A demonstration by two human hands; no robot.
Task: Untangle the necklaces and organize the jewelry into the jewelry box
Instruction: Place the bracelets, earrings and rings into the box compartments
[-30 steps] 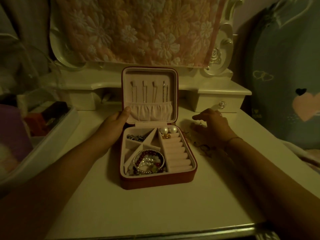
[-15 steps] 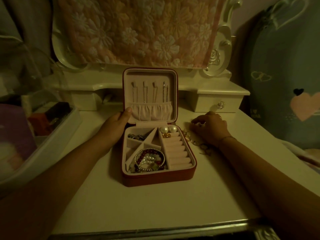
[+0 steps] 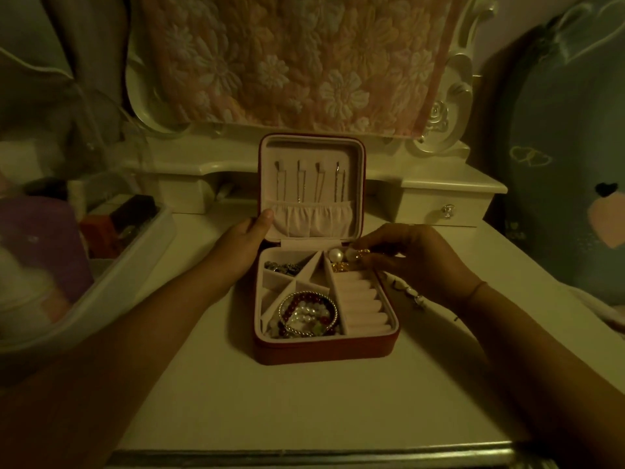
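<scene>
Steadying the open red square jewellery box by gripping its left hinge corner, the left hand assists as the right hand pinches a small gold piece over the box's rear ring rolls; seating it snugly looks next.

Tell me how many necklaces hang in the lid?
4 in the lid: leftmost necklace, second, third, rightmost. Their lower ends hide in the pocket.

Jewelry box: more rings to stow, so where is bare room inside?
Free: the ring rolls from the gold ring to the near wall, and the adjoining triangular pocket. Crowded: the bracelets pocket; the right hand blocks the far-right corner.
</scene>
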